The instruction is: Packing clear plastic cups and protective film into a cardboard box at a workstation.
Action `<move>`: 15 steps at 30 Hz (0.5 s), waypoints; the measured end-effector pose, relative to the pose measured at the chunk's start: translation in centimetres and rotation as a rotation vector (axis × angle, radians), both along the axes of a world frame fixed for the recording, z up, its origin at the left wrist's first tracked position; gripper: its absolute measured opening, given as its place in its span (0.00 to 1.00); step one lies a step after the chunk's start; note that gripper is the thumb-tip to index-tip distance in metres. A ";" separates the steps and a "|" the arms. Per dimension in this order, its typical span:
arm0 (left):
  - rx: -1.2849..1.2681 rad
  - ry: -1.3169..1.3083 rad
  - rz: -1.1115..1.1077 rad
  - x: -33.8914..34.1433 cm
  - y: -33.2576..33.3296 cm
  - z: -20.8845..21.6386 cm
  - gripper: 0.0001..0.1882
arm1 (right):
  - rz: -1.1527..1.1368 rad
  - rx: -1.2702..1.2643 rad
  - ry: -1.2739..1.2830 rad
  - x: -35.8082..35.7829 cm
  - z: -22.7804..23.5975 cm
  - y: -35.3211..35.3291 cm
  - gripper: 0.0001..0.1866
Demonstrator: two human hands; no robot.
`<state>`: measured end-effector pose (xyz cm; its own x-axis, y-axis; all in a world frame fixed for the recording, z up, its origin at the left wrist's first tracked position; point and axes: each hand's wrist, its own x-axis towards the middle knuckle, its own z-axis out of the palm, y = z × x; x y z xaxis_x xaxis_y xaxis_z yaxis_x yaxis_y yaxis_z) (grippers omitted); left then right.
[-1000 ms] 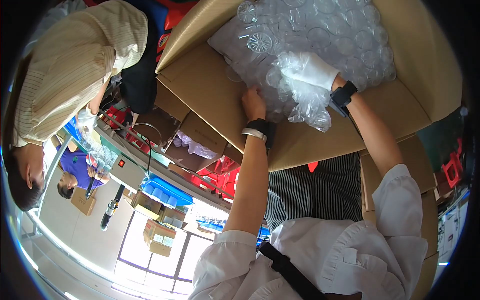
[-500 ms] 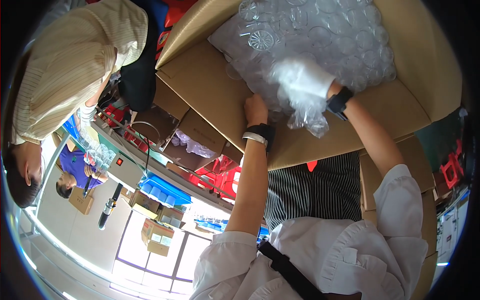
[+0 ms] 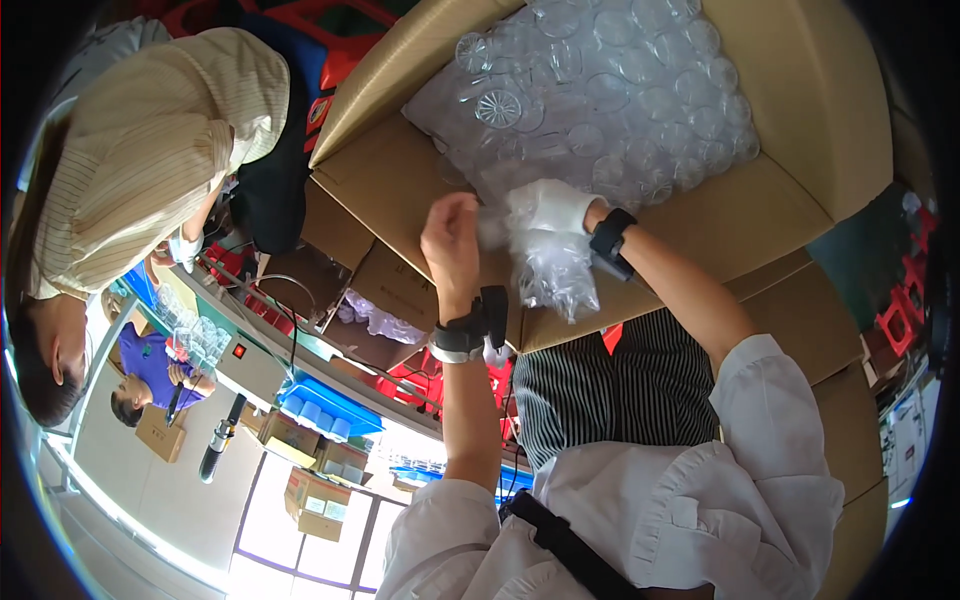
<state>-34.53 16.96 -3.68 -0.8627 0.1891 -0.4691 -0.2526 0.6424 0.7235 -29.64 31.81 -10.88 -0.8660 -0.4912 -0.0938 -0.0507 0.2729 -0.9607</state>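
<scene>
My left hand (image 3: 452, 243), bare and with curled fingers, is raised over the near left wall of a large cardboard box (image 3: 690, 240). What it pinches, if anything, is too small or blurred to tell. Close to its right, my right hand (image 3: 550, 207) in a white glove is closed on crinkled clear plastic film (image 3: 562, 278), which hangs down past the box's near edge. A blurred clear patch shows between the two hands. Inside the box lie several clear round cups (image 3: 612, 92), packed close together, and one with a ribbed base (image 3: 498, 108) sits at the left.
At the left stands a person in a striped shirt (image 3: 140, 170), beside a work table with a blue tray (image 3: 330, 400). Farther off is another person in purple (image 3: 150, 362). Cardboard boxes (image 3: 380, 285) stand to the left, and red stools (image 3: 900, 320) at the right.
Both hands have drawn back toward me and to the left, out of the box's interior. My left hand has risen from the box wall; the plastic film has moved along with my right hand.
</scene>
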 end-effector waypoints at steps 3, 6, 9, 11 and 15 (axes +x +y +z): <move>0.136 0.046 0.289 -0.8 1.4 -0.4 0.05 | -0.091 -0.089 -0.190 0.1 0.6 2.4 0.15; -0.175 0.057 -0.077 0.2 3.1 -0.8 0.08 | -0.246 -0.128 0.038 -2.0 2.3 9.2 0.10; -0.204 -0.184 -0.319 4.1 5.9 -4.4 0.19 | -0.442 0.050 -0.455 -1.9 3.3 15.4 0.08; -0.209 -0.271 -0.342 6.9 7.6 -5.3 0.25 | -0.465 -0.029 -0.479 -1.6 3.4 16.9 0.08; -0.369 -0.178 -0.263 10.6 11.1 -7.1 0.36 | -0.549 -0.133 -0.573 -0.2 3.7 20.1 0.09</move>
<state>-23.97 28.04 -10.77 -0.7081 0.1829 -0.6820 -0.1468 0.9066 0.3956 -29.82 51.92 -7.20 -0.8221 -0.0478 -0.5673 0.5680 -0.0025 -0.8230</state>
